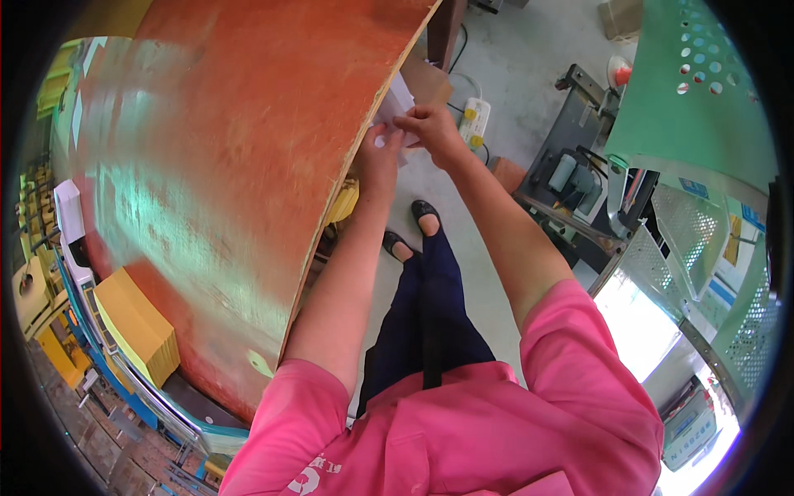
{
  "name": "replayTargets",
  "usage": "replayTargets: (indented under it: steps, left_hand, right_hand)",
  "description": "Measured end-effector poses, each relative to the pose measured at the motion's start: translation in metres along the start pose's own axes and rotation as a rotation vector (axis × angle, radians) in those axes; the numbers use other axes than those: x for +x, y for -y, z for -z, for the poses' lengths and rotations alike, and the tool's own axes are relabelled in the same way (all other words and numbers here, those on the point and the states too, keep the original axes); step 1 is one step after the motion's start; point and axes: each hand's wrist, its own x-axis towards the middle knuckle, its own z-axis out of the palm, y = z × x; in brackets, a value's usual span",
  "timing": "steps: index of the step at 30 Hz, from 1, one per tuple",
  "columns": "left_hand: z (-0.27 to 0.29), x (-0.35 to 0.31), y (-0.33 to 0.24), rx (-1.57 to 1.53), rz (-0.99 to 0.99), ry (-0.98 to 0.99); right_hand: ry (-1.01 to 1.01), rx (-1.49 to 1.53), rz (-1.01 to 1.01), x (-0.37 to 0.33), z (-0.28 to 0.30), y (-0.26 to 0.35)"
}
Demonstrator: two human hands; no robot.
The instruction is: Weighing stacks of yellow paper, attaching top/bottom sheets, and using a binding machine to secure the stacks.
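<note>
Our pink shirt [471, 434] is lying nearest; ahead, our right hand [432, 132] is pinching white paper [398, 100], fingertips together, while our left hand [380, 168] is loosely curling beside it, its hold unclear. A red tabletop [223, 124] is stretching left of both hands, a power strip [475, 120] lying right.

The table [223, 124] is a worn brick red, streaked with pale greenish glare, its raw edge [321, 233] tan. I'd call the paper [397, 96] white with a faint lilac cast. The stack [136, 318] is mustard yellow. That shirt [488, 422] is bright pink with a white print [308, 481]; the trousers [451, 289] are dark navy, the shoes [422, 207] black, the floor [529, 50] grey. The strip [477, 121] is white with yellow plugs [471, 114], and the green panel [662, 124] has a pattern of round holes [699, 59] in rows.
</note>
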Motion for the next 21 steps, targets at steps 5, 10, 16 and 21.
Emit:
replayTargets:
  steps: [5,10,16,21]
  left_hand:
    - [0.001,-0.002,-0.007,0.005,-0.045,0.081]
    - [0.004,-0.008,-0.011,-0.072,0.094,0.081]
    - [0.013,-0.002,0.004,0.014,0.054,-0.077]
    - [0.003,-0.022,-0.013,0.472,-0.339,-0.224]
  right_hand:
    - [0.02,0.127,-0.108,-0.003,0.005,0.001]
    - [0.017,0.024,-0.093,-0.001,0.009,-0.013]
    - [0.004,-0.202,0.059,0.013,0.003,-0.003]
    - [-0.539,-0.628,0.548,0.018,0.024,0.017]
